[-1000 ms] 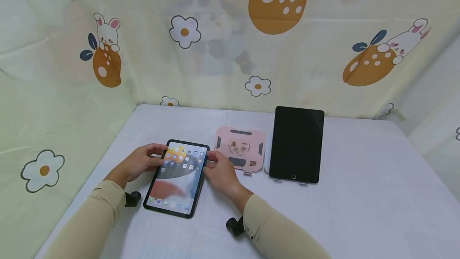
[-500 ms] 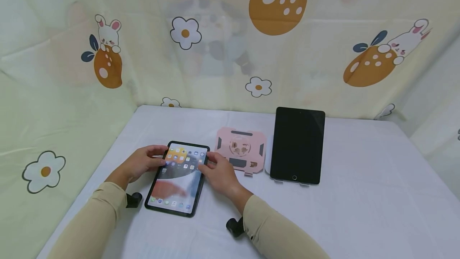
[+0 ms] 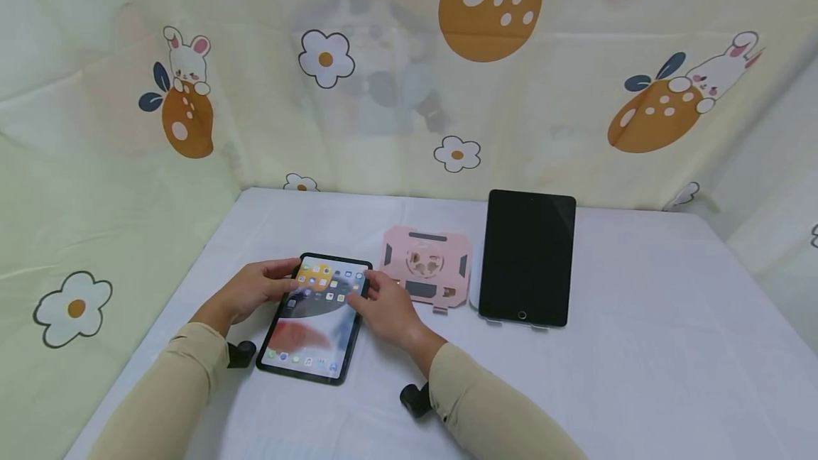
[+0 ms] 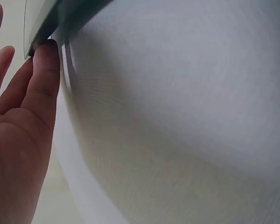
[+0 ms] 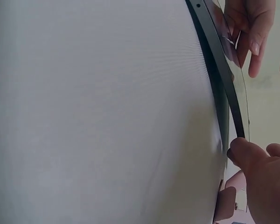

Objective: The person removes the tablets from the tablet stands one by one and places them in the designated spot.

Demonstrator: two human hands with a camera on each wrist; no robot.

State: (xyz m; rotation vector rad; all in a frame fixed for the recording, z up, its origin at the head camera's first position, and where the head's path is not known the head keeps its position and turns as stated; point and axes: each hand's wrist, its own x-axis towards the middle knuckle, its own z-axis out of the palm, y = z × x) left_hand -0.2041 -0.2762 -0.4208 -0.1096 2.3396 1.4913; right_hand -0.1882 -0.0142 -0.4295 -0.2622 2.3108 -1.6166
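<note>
A tablet [image 3: 316,329] with a lit home screen lies at a slant on the white table, its frame dark. At its upper left edge my left hand [image 3: 246,294] holds on, one finger by the top corner and the thumb lower down. Across from it, my right hand [image 3: 391,309] grips the upper right edge, its thumb over the screen's border. From the right wrist, the tablet's dark side [image 5: 222,65] shows, with my right thumb [image 5: 245,151] at its far end. The undersides of both grips are hidden.
A pink plate [image 3: 441,250] with dark grey pads and a round centre piece stands behind my right hand. Right of it, a second tablet [image 3: 527,258] with a black screen leans on a clear stand. A patterned cloth [image 3: 383,112] hangs behind the table.
My right thumb has slid inward from the tablet's edge onto the screen's border. The left thumb has also come slightly further over its edge. The tablet has hardly moved.
</note>
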